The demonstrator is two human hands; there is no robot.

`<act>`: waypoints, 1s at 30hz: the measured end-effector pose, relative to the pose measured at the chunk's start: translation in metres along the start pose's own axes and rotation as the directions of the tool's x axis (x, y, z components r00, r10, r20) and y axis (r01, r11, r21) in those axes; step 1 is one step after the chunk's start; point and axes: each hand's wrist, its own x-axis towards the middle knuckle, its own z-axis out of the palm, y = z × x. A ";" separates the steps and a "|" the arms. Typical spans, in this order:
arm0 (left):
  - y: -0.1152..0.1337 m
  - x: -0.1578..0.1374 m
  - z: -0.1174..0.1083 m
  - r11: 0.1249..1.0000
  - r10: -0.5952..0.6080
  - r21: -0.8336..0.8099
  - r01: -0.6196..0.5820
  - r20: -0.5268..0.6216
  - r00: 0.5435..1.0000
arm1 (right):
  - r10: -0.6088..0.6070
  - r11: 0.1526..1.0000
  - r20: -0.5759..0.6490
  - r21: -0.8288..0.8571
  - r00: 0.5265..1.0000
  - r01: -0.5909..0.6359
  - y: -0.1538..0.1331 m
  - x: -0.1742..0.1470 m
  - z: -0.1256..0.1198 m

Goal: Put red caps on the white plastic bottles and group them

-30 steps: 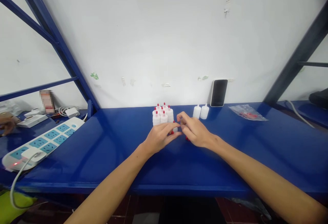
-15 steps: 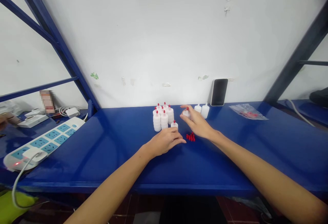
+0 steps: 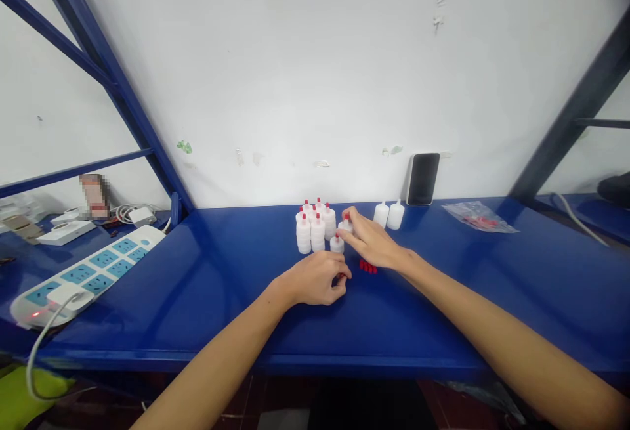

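Note:
My right hand [image 3: 368,239] is closed around a small white squeeze bottle [image 3: 344,226] with a red cap, just right of the capped group. Below it, my left hand [image 3: 319,278] is pinched shut, and a trace of red between the fingertips looks like a small cap. Directly behind the left hand stands another red-capped bottle [image 3: 336,243], its base hidden by the hand. Several white bottles [image 3: 317,236] with red caps stand close together to the left. A small pile of loose red caps [image 3: 368,266] lies under the right wrist.
Two bottles without red caps [image 3: 395,215] stand near the wall. A dark-screened device [image 3: 422,179] leans there. To its right lies a clear plastic bag [image 3: 480,216] with red pieces. A power strip [image 3: 88,272] with a plugged-in cable occupies the left of the blue table [image 3: 207,299].
My right hand has carried its bottle left, toward the capped group. My left hand has drawn back slightly from the cap pile, its fingers curling into a pinch.

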 end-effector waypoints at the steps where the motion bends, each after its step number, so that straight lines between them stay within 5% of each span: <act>1: 0.000 0.000 0.000 1.000 0.001 0.003 -0.001 0.005 1.000 | -0.024 1.000 -0.010 0.009 1.000 0.024 0.000 0.000 0.000; 9: -0.002 -0.001 0.003 0.998 -0.040 0.048 0.040 0.008 0.999 | -0.079 0.989 -0.032 0.126 0.996 0.082 0.001 0.000 0.001; 16: -0.001 -0.001 0.001 0.997 -0.032 0.068 0.032 0.006 0.999 | -0.055 0.998 0.060 -0.010 0.997 0.056 0.002 -0.001 0.001; 22: -0.003 0.000 0.004 0.999 0.017 0.048 -0.009 -0.172 0.985 | -0.066 0.998 -0.009 -0.009 0.998 0.066 0.004 -0.001 -0.002; 24: -0.004 0.002 0.006 1.000 0.015 -0.008 -0.018 -0.315 0.949 | -0.060 0.996 -0.087 0.053 0.994 0.065 0.003 -0.002 -0.005; 27: -0.002 0.006 0.006 0.988 -0.101 -0.152 0.020 -0.548 0.830 | -0.039 0.970 -0.118 0.234 0.992 0.066 -0.004 -0.007 -0.006; 30: 0.002 0.010 0.005 0.948 -0.262 -0.311 0.068 -0.638 0.724 | -0.025 0.887 -0.060 0.459 0.998 0.049 -0.014 -0.013 -0.003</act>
